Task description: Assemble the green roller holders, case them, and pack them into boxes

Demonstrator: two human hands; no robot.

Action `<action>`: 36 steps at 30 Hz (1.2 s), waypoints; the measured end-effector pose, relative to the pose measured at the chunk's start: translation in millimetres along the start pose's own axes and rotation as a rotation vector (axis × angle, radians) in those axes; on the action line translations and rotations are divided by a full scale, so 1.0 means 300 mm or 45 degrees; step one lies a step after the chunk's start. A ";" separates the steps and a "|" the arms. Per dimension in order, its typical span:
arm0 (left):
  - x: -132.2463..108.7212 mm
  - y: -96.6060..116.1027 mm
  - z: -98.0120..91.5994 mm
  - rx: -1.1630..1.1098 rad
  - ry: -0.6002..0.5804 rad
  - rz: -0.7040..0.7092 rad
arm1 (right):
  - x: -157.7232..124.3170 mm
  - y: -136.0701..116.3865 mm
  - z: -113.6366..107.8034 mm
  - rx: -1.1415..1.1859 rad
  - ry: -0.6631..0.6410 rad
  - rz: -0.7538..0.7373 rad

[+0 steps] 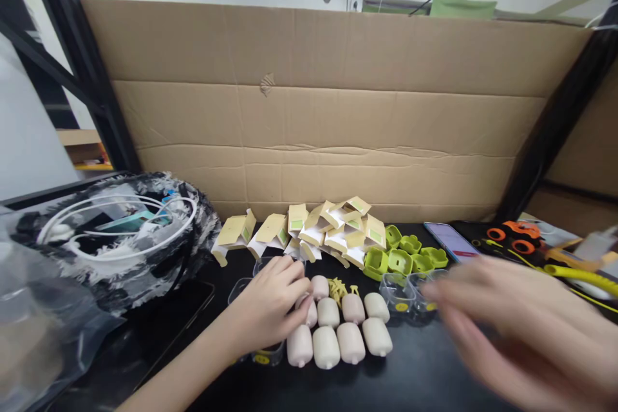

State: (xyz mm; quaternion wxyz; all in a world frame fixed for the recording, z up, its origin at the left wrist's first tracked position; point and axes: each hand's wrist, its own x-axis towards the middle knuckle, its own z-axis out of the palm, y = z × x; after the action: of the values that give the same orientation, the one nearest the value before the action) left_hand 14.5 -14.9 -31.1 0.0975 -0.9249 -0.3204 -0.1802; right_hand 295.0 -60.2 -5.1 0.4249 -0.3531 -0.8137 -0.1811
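My left hand (270, 302) rests palm down on the black table, its fingers curled over a beige rounded plastic piece (309, 310) at the left end of a cluster of several such pieces (350, 341). A small yellow sprue part (338, 288) lies among them. My right hand (512, 335) is blurred by motion, fingers stretched toward clear plastic cups (403, 290); nothing shows in it. Behind lie green plastic shells (403, 261) and a row of folded cream cardboard boxes (309, 228).
A corrugated cardboard wall (338, 116) closes the back. At left sits a clear bag with white cables (111, 232). A phone (449, 241), orange-black parts (512, 238) and a yellow tube (584, 275) lie at right. Another clear cup (265, 354) sits under my left wrist.
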 end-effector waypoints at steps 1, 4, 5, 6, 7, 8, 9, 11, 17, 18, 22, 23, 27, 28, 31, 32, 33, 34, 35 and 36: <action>0.000 0.002 0.004 0.000 -0.003 -0.004 | 0.031 0.034 0.017 -0.050 -0.088 0.059; 0.002 0.008 0.009 0.003 -0.004 -0.015 | 0.079 0.149 0.096 -0.273 -0.349 0.333; 0.003 0.012 0.006 -0.002 -0.006 -0.016 | 0.078 0.183 0.126 -0.331 -0.399 0.388; 0.003 0.019 0.003 -0.021 -0.013 -0.018 | 0.070 0.212 0.153 -0.374 -0.445 0.433; 0.003 0.027 -0.002 -0.057 -0.025 -0.021 | 0.058 0.234 0.177 -0.411 -0.491 0.475; 0.002 0.037 -0.007 -0.108 -0.041 -0.028 | 0.044 0.248 0.196 -0.440 -0.535 0.515; 0.000 0.049 -0.013 -0.168 -0.058 -0.037 | 0.031 0.254 0.211 -0.461 -0.575 0.550; -0.005 0.075 -0.022 -0.284 -0.080 -0.046 | 0.013 0.252 0.227 -0.486 -0.637 0.610; -0.011 0.121 -0.033 -0.440 -0.085 -0.026 | 0.022 0.220 0.236 -0.432 -0.690 0.691; -0.010 0.122 -0.030 -0.476 -0.092 -0.030 | 0.026 0.221 0.234 -0.409 -0.677 0.697; -0.011 0.117 0.008 -0.809 -0.084 -0.169 | 0.038 0.227 0.200 -0.296 -0.518 0.740; -0.011 0.118 0.025 -0.939 -0.072 -0.239 | 0.039 0.224 0.189 -0.258 -0.456 0.753; -0.002 0.150 0.103 -1.566 0.004 -0.563 | 0.026 0.152 0.173 0.013 -0.275 0.739; 0.003 0.165 0.118 -1.731 0.037 -0.644 | 0.019 0.120 0.178 0.104 -0.268 0.714; 0.019 0.204 0.136 -2.214 0.115 -0.894 | -0.007 0.021 0.206 0.323 -0.292 0.626; 0.022 0.209 0.135 -2.336 0.136 -0.963 | -0.012 -0.004 0.213 0.367 -0.306 0.600; 0.025 0.209 0.130 -2.429 0.157 -1.014 | -0.015 -0.021 0.219 0.400 -0.326 0.575; 0.027 0.203 0.124 -2.489 0.187 -1.042 | -0.014 -0.028 0.222 0.424 -0.352 0.552; 0.029 0.192 0.115 -2.518 0.226 -1.047 | -0.009 -0.026 0.224 0.438 -0.382 0.532; 0.031 0.177 0.104 -2.525 0.266 -1.041 | -0.001 -0.015 0.224 0.441 -0.411 0.515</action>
State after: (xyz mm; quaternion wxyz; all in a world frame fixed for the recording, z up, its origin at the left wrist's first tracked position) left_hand 63.0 -41.8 -59.4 -0.7364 -0.3942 -0.3064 -0.4567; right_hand 254.0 -23.4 -43.7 0.3715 -0.4544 -0.8026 0.1069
